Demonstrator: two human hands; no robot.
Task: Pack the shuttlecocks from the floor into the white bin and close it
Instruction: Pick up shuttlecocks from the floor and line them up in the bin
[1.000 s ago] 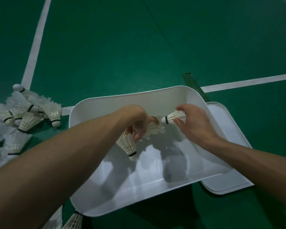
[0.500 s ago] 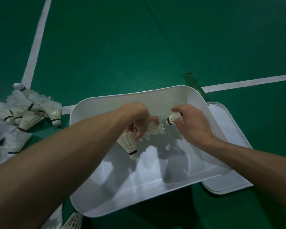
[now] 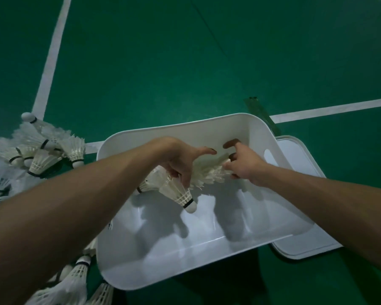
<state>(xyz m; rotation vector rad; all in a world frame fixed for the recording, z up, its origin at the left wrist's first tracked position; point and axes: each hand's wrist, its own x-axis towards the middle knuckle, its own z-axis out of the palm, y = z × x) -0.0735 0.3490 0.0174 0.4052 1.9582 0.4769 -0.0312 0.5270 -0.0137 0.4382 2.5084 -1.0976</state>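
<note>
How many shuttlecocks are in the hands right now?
3 at least: two white feathered shuttlecocks hang below the left hand, the right hand pinches a third; more may be hidden.

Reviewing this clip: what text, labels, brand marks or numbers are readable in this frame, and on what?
No text is readable.
white bin: plain walls, no label visible.
lid: plain, no print visible.
shuttlecocks: only black bands near the corks; any print is too small to tell.
floor: white court lines, no lettering.
</note>
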